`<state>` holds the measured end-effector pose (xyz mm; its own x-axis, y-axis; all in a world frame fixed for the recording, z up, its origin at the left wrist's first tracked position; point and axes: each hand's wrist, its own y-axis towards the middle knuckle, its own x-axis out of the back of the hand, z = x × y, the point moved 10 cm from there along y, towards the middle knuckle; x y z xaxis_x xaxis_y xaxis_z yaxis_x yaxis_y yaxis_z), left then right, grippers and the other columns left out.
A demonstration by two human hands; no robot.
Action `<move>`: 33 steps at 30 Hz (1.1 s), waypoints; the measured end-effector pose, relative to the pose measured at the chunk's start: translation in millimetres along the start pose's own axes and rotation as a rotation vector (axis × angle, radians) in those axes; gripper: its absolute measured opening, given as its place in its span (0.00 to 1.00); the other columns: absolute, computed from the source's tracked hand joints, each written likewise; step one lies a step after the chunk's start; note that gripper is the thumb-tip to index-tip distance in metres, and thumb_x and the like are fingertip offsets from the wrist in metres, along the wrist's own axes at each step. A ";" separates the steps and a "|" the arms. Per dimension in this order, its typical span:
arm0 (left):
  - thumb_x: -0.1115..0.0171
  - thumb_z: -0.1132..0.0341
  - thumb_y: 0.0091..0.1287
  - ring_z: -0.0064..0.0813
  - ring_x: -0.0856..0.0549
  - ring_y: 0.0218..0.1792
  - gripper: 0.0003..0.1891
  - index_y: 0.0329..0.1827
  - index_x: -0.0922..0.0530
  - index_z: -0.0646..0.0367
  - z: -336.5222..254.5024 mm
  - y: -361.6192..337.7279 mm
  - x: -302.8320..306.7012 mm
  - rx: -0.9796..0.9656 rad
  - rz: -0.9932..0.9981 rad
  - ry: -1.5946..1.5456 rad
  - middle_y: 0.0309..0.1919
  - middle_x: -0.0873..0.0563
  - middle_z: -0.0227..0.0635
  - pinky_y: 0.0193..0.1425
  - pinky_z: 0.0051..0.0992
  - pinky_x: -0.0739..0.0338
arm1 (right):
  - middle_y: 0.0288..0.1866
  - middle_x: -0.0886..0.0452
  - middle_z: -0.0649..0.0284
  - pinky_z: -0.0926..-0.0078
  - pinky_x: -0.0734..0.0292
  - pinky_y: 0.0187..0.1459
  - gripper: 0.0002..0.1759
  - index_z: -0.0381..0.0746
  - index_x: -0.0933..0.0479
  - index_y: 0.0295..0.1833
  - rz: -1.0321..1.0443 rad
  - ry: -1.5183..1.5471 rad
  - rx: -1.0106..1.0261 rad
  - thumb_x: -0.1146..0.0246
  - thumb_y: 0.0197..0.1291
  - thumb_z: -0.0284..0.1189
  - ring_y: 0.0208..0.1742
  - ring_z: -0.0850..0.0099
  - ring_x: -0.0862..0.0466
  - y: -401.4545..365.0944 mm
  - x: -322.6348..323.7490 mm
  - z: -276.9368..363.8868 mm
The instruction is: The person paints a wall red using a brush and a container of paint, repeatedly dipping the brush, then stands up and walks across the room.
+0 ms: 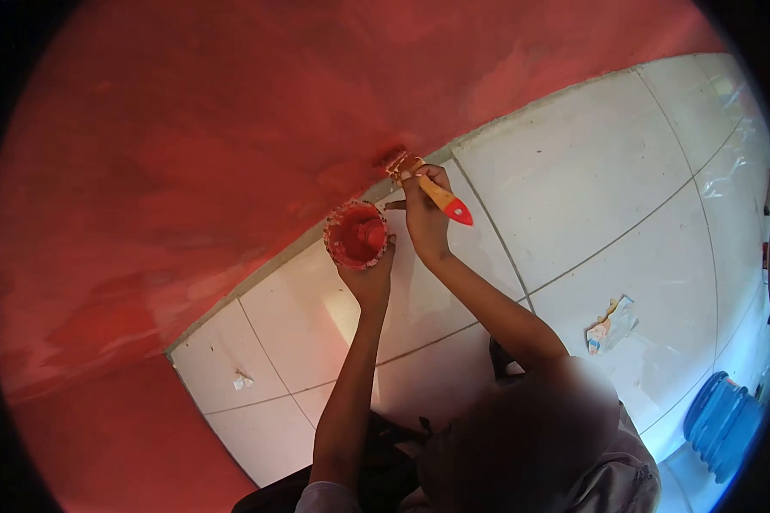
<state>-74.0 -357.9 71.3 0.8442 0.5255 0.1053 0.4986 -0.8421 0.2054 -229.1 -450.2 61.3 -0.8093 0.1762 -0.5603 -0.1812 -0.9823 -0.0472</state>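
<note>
My left hand is wrapped round a paint cup, its rim crusted and its inside coated with red paint. Close to the wall's foot, my right hand grips a paintbrush with a yellowish wooden handle and a red tip. The brush's bristles touch the red wall just above the floor line, where a darker wet patch shows. The cup stands beside the brush, to its left, near the wall. Fingers of the left hand are partly hidden behind the cup.
White floor tiles with dark joints run along the wall. A crumpled wrapper lies on the right, and a small white scrap at the left. A blue ribbed water jug lies at the lower right.
</note>
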 end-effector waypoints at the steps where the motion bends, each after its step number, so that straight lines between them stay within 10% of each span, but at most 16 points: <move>1: 0.26 0.77 0.53 0.26 0.20 0.53 0.29 0.59 0.28 0.61 -10.4 1.4 0.3 -0.024 -0.013 0.013 0.52 0.20 0.34 0.60 0.28 0.24 | 0.49 0.27 0.60 0.73 0.11 0.32 0.10 0.38 0.35 0.49 0.017 0.001 0.037 0.41 0.70 0.28 0.48 0.74 0.20 -3.4 -5.2 17.1; 8: 0.26 0.77 0.54 0.27 0.20 0.53 0.29 0.59 0.27 0.60 -4.0 4.7 -0.1 0.025 0.023 -0.064 0.52 0.20 0.33 0.61 0.29 0.25 | 0.49 0.28 0.63 0.77 0.13 0.32 0.10 0.38 0.34 0.50 -0.016 -0.069 0.001 0.41 0.70 0.26 0.45 0.77 0.20 -7.0 19.6 -19.4; 18: 0.23 0.76 0.50 0.29 0.21 0.56 0.36 0.62 0.33 0.60 -32.5 -8.4 -37.8 -0.088 0.046 -0.010 0.56 0.22 0.36 0.62 0.30 0.24 | 0.48 0.19 0.60 0.76 0.14 0.32 0.18 0.37 0.32 0.56 0.108 0.045 -0.110 0.35 0.63 0.23 0.45 0.73 0.16 -9.9 29.3 121.4; 24: 0.21 0.76 0.47 0.29 0.21 0.58 0.43 0.66 0.37 0.58 -21.7 -32.6 -80.9 0.035 0.174 -0.235 0.59 0.23 0.38 0.58 0.30 0.21 | 0.48 0.19 0.58 0.74 0.14 0.34 0.17 0.32 0.26 0.55 0.224 -0.388 -0.044 0.33 0.60 0.19 0.44 0.73 0.16 -11.6 61.9 181.1; 28: 0.19 0.76 0.44 0.30 0.21 0.59 0.46 0.67 0.37 0.56 -20.6 -33.5 -93.8 -0.007 0.299 -0.245 0.60 0.24 0.38 0.57 0.30 0.19 | 0.49 0.20 0.57 0.75 0.14 0.37 0.17 0.33 0.25 0.54 0.544 -0.554 0.025 0.35 0.59 0.16 0.44 0.70 0.16 -28.5 30.0 205.2; 33: 0.16 0.70 0.42 0.33 0.20 0.59 0.47 0.66 0.37 0.58 -59.6 -32.2 -96.0 -0.059 0.384 -0.259 0.60 0.23 0.40 0.61 0.33 0.21 | 0.42 0.14 0.65 0.73 0.17 0.38 0.14 0.41 0.15 0.43 1.157 -1.066 0.623 0.29 0.48 0.20 0.40 0.69 0.15 -61.8 -41.4 212.4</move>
<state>-182.8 -374.0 112.6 0.9906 0.1233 -0.0599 0.1346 -0.9575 0.2550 -303.0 -383.3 263.0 -0.6085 -0.3484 0.7130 0.7663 -0.4914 0.4138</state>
